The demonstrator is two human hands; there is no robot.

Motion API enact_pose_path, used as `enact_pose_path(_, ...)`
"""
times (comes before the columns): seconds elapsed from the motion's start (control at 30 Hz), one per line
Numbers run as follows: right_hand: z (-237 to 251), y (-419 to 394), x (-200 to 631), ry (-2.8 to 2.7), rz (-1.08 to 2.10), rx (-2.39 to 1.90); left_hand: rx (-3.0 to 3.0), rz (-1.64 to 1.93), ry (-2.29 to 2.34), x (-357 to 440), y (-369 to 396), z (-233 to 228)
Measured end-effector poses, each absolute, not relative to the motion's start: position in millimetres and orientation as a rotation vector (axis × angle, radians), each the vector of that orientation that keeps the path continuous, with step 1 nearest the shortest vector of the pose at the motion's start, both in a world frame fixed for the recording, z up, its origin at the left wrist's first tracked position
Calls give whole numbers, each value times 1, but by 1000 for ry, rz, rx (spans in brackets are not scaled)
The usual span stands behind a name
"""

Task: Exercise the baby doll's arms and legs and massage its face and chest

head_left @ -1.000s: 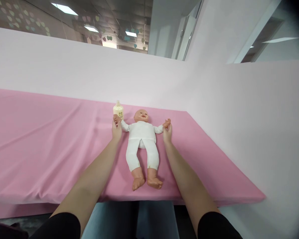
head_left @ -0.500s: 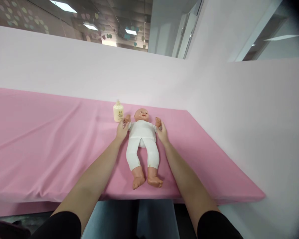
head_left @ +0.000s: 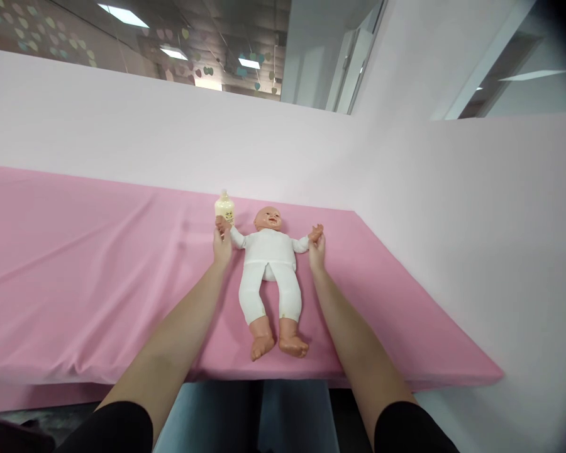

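A baby doll (head_left: 269, 246) lies on its back on the pink-covered table (head_left: 108, 270), head away from me and feet near the front edge. Its body, arms and legs are white; head, hands and feet are skin-toned. My left hand (head_left: 222, 246) is closed round the doll's arm on the left, just below the doll's hand (head_left: 223, 224). On the other side my right hand (head_left: 317, 253) grips the doll's other arm by the wrist, below its hand (head_left: 316, 233). Both doll arms are stretched out sideways. Some of my fingers are hidden behind the doll's hands.
A bottle of pale yellow liquid (head_left: 225, 206) stands behind the doll's hand on the left, partly covered by it. White walls (head_left: 170, 132) border the table at the back and right, with windows above. The cover has folds on the left.
My hands have moved apart, drawing the doll's arms outward from beside its body to a spread position. The doll's trunk and legs have stayed in place.
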State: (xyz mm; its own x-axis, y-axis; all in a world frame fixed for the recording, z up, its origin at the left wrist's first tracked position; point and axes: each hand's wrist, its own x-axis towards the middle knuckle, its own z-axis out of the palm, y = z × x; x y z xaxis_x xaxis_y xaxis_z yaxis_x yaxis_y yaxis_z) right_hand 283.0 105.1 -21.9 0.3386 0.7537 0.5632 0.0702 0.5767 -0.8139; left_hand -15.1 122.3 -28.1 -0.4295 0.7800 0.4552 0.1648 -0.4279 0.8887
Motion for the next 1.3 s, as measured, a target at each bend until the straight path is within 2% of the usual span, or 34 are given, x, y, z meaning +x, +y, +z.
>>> enact_pose_path(0.17,-21,96,264,-1676,386,-951,2150,1519,1313,4,106,-19)
enact_pose_path(0.27,-24,97,259,-1827,323,-968,2273,1403,1354,10,103,-16)
enact_pose_path(0.4,-22,99,262,-1589,481,-924,1996,1580,1349,7,106,-18)
enact_pose_path(0.53,-20,103,274,-1280,566,-817,1410,1781,1387,-3,114,-21)
enact_pose_path(0.67,-25,111,288,-967,585,-946,882,1833,1437,-14,121,-24)
enact_pose_path(0.8,-25,111,292,-924,582,-987,840,1832,1395,-17,118,-21)
enact_pose_path(0.97,-19,99,276,-1286,500,-866,1376,1777,1371,-3,107,-16)
enact_pose_path(1.1,-21,97,264,-1700,421,-921,2125,1440,1271,9,104,-14)
enact_pose_path(1.17,-24,99,262,-1834,343,-946,2267,1338,1288,11,104,-15)
enact_pose_path(1.3,-28,103,264,-1825,288,-949,2249,1397,1331,9,104,-17)
